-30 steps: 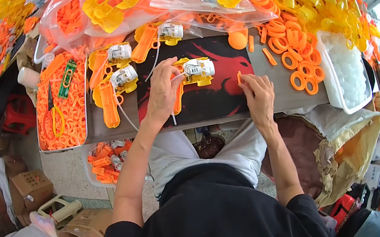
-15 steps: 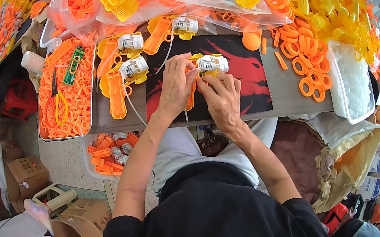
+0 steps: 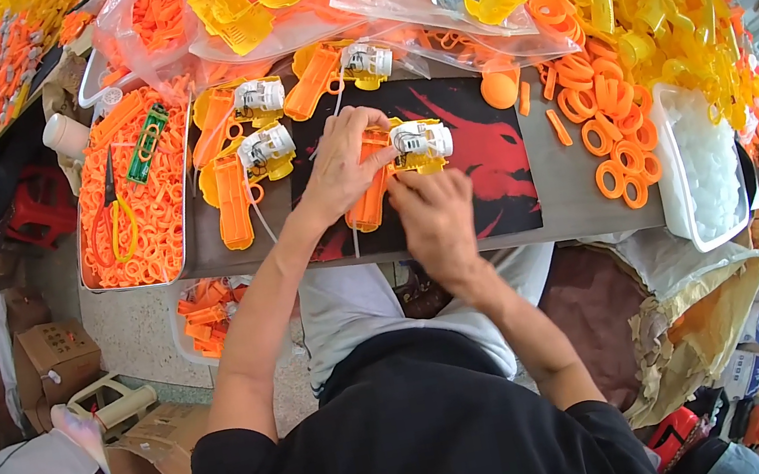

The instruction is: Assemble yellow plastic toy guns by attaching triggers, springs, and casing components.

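Note:
On a black and red mat [image 3: 490, 172] lies a toy gun [image 3: 372, 204], with an orange handle, a yellow shell and a white cylindrical unit with thin wires. My left hand [image 3: 342, 170] grips it from the left, thumb across the upper handle. My right hand [image 3: 437, 217] is curled, its fingertips by the gun's near edge below the white unit; whatever they pinch is hidden. Three similar half-built toy guns [image 3: 233, 202] lie left of and behind the mat, pale tubes trailing from some of them.
At left a metal tray [image 3: 184, 256] holds small orange parts, scissors [image 3: 120, 217] and a green strip [image 3: 148, 144]. Orange rings [image 3: 627, 155] lie at right beside a white bin [image 3: 687, 223] of translucent pieces. Yellow shells [image 3: 669, 34] and plastic bags [image 3: 301, 22] pile up behind.
My right hand has drawn back toward me from over the gun and curled up. More of the orange handle and yellow shell shows now. My left hand has stayed on the gun.

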A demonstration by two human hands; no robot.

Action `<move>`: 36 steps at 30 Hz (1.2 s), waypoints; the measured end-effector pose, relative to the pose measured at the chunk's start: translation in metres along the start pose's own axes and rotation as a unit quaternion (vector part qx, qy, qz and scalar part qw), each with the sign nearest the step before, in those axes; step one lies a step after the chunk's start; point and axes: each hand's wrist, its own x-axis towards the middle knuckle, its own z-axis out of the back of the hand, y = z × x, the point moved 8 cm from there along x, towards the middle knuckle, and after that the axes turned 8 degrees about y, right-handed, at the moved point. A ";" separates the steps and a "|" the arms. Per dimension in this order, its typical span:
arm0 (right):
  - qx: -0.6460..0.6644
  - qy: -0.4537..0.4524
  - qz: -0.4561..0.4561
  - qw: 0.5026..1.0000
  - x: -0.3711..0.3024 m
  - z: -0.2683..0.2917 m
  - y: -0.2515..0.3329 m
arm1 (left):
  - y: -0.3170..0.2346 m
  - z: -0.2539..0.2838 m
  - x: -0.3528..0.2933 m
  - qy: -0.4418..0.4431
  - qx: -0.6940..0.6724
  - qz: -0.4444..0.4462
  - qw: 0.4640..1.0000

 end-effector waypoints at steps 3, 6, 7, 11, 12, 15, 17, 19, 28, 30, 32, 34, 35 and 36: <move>0.007 -0.069 -0.052 0.996 0.026 0.038 -0.029 | 0.006 0.005 0.013 0.069 0.051 -0.033 0.996; 0.002 0.008 -0.031 0.999 0.035 0.014 -0.048 | 0.006 0.004 0.018 0.081 0.037 -0.025 0.996; 0.003 0.044 -0.018 0.999 0.028 -0.007 -0.058 | -0.002 0.003 0.016 0.035 0.059 -0.036 0.997; -0.008 0.026 -0.053 0.998 0.019 -0.009 -0.055 | -0.040 0.006 -0.001 -0.092 0.177 -0.071 0.977; 0.002 0.024 -0.053 0.998 0.019 -0.009 -0.055 | -0.044 -0.001 -0.007 -0.090 0.178 -0.070 0.977; 0.034 0.024 -0.047 0.998 0.023 -0.009 -0.053 | -0.059 -0.022 -0.029 -0.113 0.281 -0.106 0.947; 0.059 0.018 -0.063 0.996 0.026 -0.011 -0.054 | -0.059 -0.027 -0.037 -0.099 0.265 -0.095 0.954; 0.083 0.010 -0.079 0.993 0.024 -0.009 -0.057 | -0.059 -0.020 -0.034 -0.087 0.262 -0.098 0.956; 0.113 -0.028 -0.074 0.990 0.024 -0.020 -0.054 | -0.040 -0.005 -0.008 -0.041 0.225 -0.118 0.966; 0.116 -0.029 -0.081 0.989 0.021 -0.018 -0.059 | -0.037 -0.006 -0.007 -0.047 0.206 -0.107 0.972; 0.115 -0.038 -0.088 0.989 0.017 -0.012 -0.067 | -0.039 -0.016 -0.006 -0.007 0.167 -0.111 0.980; 0.152 0.003 -0.075 0.986 0.013 -0.014 -0.080 | -0.058 -0.008 -0.016 -0.018 0.202 -0.114 0.972; 0.157 0.011 -0.089 0.984 0.012 -0.015 -0.084 | -0.063 -0.001 -0.026 -0.028 0.243 -0.098 0.965; 0.156 0.012 -0.090 0.983 0.016 -0.009 -0.081 | -0.053 -0.006 -0.036 0.019 0.235 -0.088 0.968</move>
